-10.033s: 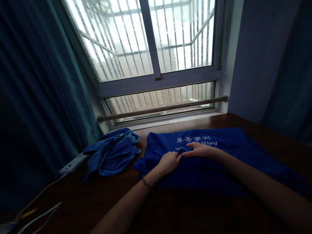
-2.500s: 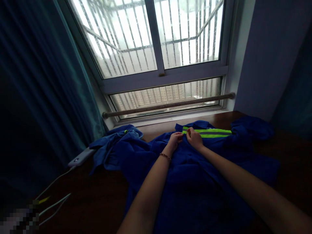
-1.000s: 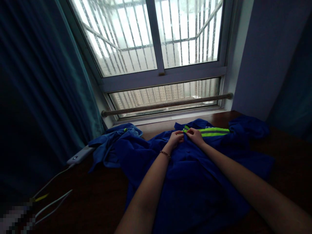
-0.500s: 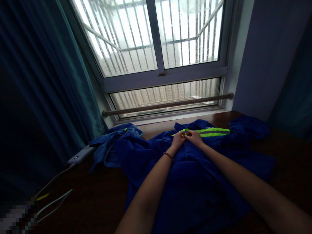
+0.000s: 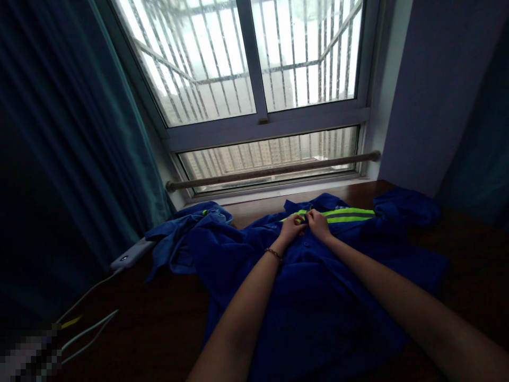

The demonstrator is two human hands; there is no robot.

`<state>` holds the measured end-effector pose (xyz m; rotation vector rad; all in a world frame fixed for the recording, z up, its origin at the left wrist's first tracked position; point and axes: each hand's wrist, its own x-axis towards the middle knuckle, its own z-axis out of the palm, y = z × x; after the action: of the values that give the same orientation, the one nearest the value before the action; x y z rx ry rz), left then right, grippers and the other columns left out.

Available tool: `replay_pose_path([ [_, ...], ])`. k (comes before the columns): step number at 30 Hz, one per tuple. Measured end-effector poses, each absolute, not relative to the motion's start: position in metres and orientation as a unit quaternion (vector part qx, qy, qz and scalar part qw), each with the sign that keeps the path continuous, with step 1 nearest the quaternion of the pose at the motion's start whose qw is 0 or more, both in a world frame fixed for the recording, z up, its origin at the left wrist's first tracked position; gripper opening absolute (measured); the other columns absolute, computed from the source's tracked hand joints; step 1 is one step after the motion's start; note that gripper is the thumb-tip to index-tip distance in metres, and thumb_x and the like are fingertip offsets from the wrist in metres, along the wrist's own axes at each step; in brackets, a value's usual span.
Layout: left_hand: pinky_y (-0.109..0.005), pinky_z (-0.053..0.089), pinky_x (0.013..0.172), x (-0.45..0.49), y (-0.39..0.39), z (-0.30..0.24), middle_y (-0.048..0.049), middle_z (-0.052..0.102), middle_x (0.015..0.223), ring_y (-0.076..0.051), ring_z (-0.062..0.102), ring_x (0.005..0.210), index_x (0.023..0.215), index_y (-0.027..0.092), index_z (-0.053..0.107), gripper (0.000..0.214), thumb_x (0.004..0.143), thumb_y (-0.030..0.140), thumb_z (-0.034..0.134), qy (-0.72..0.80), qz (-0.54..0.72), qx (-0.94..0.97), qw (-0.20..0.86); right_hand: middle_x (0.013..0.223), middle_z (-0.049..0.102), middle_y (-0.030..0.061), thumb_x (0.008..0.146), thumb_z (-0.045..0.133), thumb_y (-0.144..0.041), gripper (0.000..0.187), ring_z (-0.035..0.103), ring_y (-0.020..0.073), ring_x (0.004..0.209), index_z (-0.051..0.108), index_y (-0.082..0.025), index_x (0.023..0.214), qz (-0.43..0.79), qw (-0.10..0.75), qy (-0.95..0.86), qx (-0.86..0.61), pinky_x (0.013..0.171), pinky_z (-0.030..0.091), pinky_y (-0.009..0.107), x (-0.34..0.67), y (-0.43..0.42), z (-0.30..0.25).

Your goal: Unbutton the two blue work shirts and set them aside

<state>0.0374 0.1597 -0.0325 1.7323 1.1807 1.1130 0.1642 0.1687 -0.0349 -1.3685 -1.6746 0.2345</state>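
A blue work jacket (image 5: 302,297) with a yellow-green and grey reflective stripe (image 5: 350,215) lies spread out, its front facing up. At the front placket, level with the stripe, my left hand (image 5: 292,228) pinches the cloth with bent fingers. Close beside it, my right hand (image 5: 318,225) grips the placket edge between thumb and fingers. Whether a button sits between the fingertips is too small to make out. One button (image 5: 306,244) shows on the placket just below the hands. A beaded bracelet (image 5: 273,254) circles my left wrist.
More crumpled blue cloth (image 5: 178,239) lies on the left, next to a white power strip (image 5: 131,254) with a cable. The dark wooden surface (image 5: 159,323) runs up to the window, which has a rail (image 5: 274,171) across it. A blue curtain (image 5: 131,159) hangs at left.
My right hand has shifted slightly up and its fingers have closed further on the placket. The left fingers have moved a little lower. The jacket lies as before.
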Motion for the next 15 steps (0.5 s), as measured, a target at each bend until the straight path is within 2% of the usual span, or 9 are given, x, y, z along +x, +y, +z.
replay_pose_path([
  [4, -0.018, 0.035, 0.041, 0.039, 0.159, -0.033, 0.0039, 0.053, 0.043, -0.009, 0.049, 0.037, 0.073, 0.015, 0.057, 0.012, 0.063, 0.018, 0.063, 0.463, 0.435, 0.664, 0.394, 0.07, 0.059, 0.0085, 0.083, 0.036, -0.026, 0.019, 0.054, 0.0193, 0.066, 0.051, -0.017, 0.076, 0.097, 0.505, -0.638, -0.574, 0.061, 0.036, 0.027, 0.164, 0.169, -0.033],
  [9, -0.019, 0.039, 0.041, 0.033, 0.167, -0.028, 0.0032, 0.053, 0.042, -0.01, 0.05, 0.036, 0.067, 0.014, 0.058, 0.015, 0.056, 0.009, 0.066, 0.518, 0.546, 0.489, 0.44, 0.074, 0.059, 0.011, 0.084, 0.03, -0.029, 0.023, 0.054, 0.0215, 0.069, 0.048, -0.016, 0.081, 0.095, 0.55, -0.581, -0.592, 0.063, 0.037, 0.029, 0.167, 0.169, -0.026],
  [15, -0.02, 0.044, 0.045, -0.007, 0.183, -0.014, 0.0047, 0.051, 0.046, -0.009, 0.053, 0.039, 0.08, 0.014, 0.052, 0.014, 0.069, 0.008, 0.056, 0.546, 0.658, 0.333, 0.398, 0.08, 0.058, 0.0133, 0.084, 0.029, -0.029, 0.022, 0.054, 0.0227, 0.075, 0.047, -0.015, 0.083, 0.093, 0.587, -0.5, -0.63, 0.067, 0.036, 0.031, 0.182, 0.176, -0.014],
])
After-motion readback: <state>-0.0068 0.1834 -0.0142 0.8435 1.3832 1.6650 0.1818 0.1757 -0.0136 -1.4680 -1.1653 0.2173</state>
